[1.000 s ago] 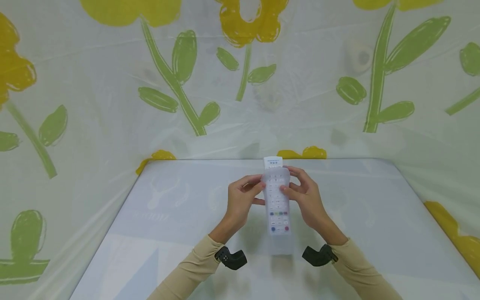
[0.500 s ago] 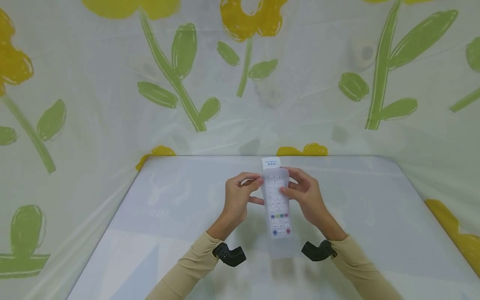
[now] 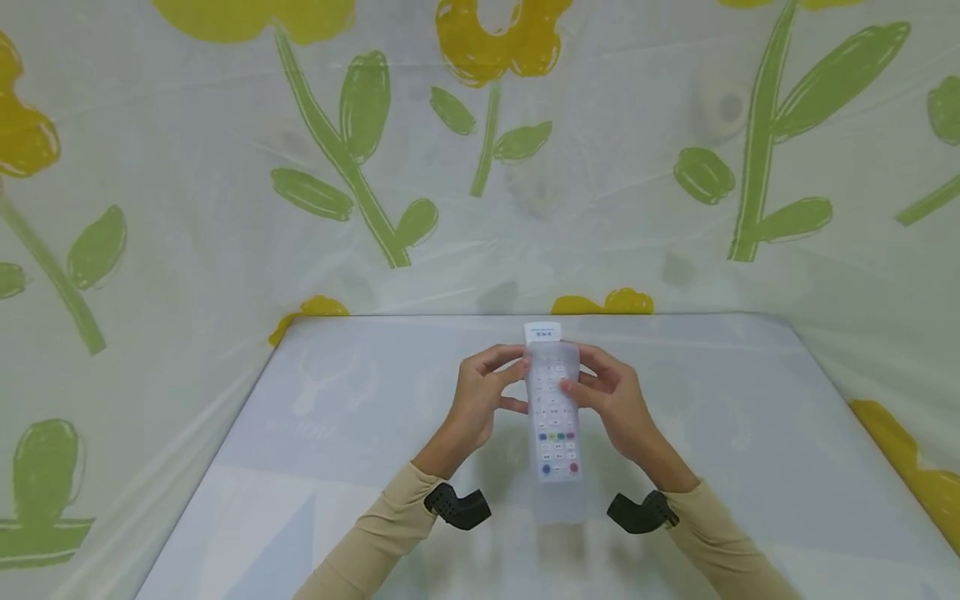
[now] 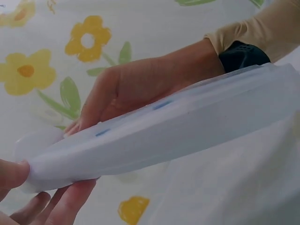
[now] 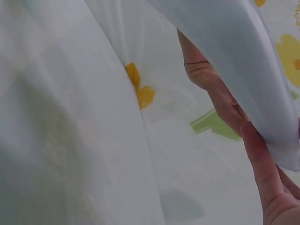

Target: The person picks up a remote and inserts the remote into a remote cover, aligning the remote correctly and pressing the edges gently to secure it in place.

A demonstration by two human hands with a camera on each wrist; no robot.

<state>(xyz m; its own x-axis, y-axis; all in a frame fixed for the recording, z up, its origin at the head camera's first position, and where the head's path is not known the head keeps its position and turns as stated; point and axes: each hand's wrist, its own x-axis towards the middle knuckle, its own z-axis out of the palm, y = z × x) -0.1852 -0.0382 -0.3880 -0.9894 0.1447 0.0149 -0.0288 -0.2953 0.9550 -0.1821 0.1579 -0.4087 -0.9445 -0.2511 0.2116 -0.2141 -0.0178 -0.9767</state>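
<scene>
Head view: left hand and right hand pinch remote in translucent sleeve over desk
Left wrist view: sleeve's smooth curved underside

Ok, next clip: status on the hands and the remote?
Left hand and right hand both grip the remote, held above the table. Translucent sleeve covers most of it, far end bare. Nothing in the way.
</scene>
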